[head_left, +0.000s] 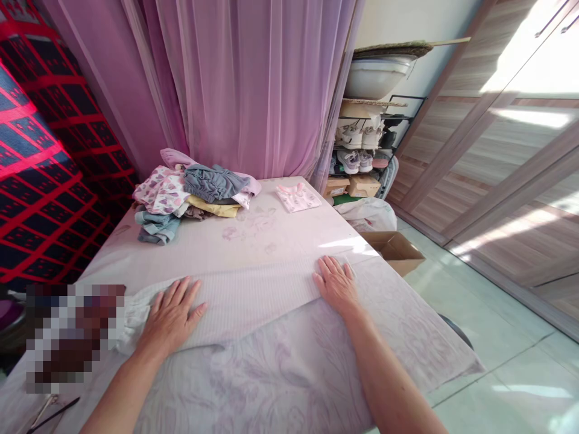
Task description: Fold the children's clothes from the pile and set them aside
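A pale striped garment [253, 295], which looks like a pair of trousers with a gathered waistband at the left, lies stretched flat across the table. My left hand [174, 316] rests on it near the gathered end, fingers spread. At its narrow right end lies my right hand [335, 282], palm down and flat, fingers stretched out. Neither hand grips the cloth. Beyond the hands, a folded pink printed garment [298, 198] sits near the far right corner. A heap of crumpled clothes [199, 190] is at the far left.
The table has a floral cover [289, 374]. Purple curtains [248, 90] hang behind it. To the right are a shoe rack [362, 135], a white plastic bag [368, 212], a cardboard box [400, 250] and a wooden wardrobe [488, 150]. Red-and-black checked fabric [58, 150] hangs at the left.
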Available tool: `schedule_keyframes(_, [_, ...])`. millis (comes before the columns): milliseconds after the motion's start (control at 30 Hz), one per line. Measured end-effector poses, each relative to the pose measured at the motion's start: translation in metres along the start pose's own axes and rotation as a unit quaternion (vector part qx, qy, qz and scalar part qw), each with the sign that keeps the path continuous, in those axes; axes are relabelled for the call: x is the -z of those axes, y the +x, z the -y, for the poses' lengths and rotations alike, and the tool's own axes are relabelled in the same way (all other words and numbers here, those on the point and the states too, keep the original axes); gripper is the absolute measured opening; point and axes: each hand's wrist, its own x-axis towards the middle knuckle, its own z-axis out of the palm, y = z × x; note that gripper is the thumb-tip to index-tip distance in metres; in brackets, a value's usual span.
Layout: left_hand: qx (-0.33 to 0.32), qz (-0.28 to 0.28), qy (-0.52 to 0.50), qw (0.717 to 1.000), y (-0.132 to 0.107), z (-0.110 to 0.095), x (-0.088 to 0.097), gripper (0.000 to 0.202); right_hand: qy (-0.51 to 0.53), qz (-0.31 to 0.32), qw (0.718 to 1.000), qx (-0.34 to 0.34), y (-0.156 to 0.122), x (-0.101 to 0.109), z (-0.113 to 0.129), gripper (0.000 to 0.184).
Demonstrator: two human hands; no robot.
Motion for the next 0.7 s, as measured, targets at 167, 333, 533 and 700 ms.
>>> schedule_keyframes(167, [0.021, 0.006, 0.000, 1.000, 0.000, -0.010, 0.006, 0.062, -0.008, 0.001, 1.000, -0.001, 0.000, 0.004, 0.007, 0.047])
schedule_keyframes(333, [0.036, 0.025, -0.011, 0.999, -0.001, -0.017, 0.012, 0.062, 0.012, 0.008, 0.998, 0.069, -0.001, 0.002, 0.031, 0.048])
schedule_keyframes(533, [0.028, 0.053, -0.053, 0.997, -0.003, -0.013, 0.019, 0.062, 0.018, 0.015, 0.995, 0.094, 0.001, -0.009, 0.036, 0.047])
schedule_keyframes(700, [0.043, 0.013, -0.053, 0.998, -0.008, 0.001, 0.017, 0.058, 0.017, -0.003, 0.994, 0.108, 0.003, -0.023, 0.024, 0.046])
